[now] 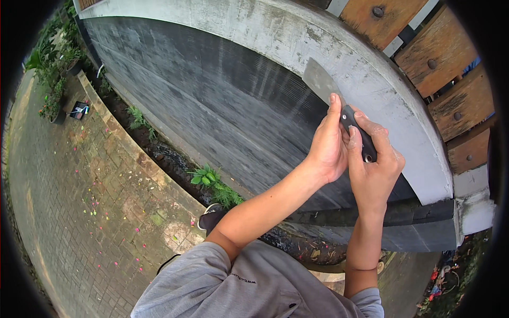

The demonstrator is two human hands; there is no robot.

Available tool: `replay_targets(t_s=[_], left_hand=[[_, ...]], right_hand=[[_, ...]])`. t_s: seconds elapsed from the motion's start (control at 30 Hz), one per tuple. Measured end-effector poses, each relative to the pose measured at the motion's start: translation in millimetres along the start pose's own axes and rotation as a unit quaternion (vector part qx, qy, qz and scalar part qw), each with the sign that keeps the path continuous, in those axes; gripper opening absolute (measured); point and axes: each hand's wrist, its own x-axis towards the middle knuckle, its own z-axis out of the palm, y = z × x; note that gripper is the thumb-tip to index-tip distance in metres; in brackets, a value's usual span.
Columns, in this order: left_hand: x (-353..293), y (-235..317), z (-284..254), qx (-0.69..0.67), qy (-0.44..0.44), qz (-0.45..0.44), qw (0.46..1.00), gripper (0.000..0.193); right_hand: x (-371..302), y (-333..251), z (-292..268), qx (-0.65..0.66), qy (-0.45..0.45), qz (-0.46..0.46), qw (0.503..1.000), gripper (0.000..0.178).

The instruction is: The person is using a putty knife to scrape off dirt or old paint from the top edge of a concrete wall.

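A scraper (322,80) with a wide metal blade and a black riveted handle is held up in front of the wall, its blade pointing up and to the left. My right hand (379,167) is closed around the handle, thumb on one side and index finger on the other; pale smudges mark those fingers. My left hand (327,146) is closed against the scraper where blade meets handle, with its thumb raised along the blade's base. The left fingers are mostly hidden behind the tool. Behind the blade runs a whitish, stained wall band (265,34).
Dark ribbed wall panels (212,79) fill the middle, with brown wooden boards (437,50) at upper right. Below runs a narrow ditch (169,159) with green plants (205,176). Brick paving (106,212) lies left, with a black tray (79,110) beside potted plants (51,108).
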Motion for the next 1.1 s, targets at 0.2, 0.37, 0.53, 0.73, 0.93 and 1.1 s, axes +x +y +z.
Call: replay_targets(t_s=[0.2,0.37,0.53,0.73,0.93,1.1], left_hand=[[15,17,-4,-0.037,-0.005,0.018,0.999,0.061],[1,-15,3,-0.041,-0.043,0.016,0.998,0.052],[12,-7,7,-0.029,-0.067,0.033,0.997,0.052],[5,-20,-5,-0.017,-0.041,0.033,0.998,0.053],[30,-5,-17,-0.007,-0.063,0.071,0.995,0.058],[12,9,-21,-0.005,-0.071,0.033,0.997,0.057]], right_hand=[[22,4,12,-0.001,-0.063,-0.035,0.997,0.020],[-5,1,-16,-0.030,0.000,0.000,1.000,0.020],[8,13,-13,-0.009,-0.038,0.001,0.999,0.018],[-13,12,-16,0.017,-0.025,-0.009,1.000,0.019],[10,21,2,0.027,-0.024,-0.026,0.999,0.020],[-2,11,18,0.019,-0.015,-0.070,0.997,0.019]])
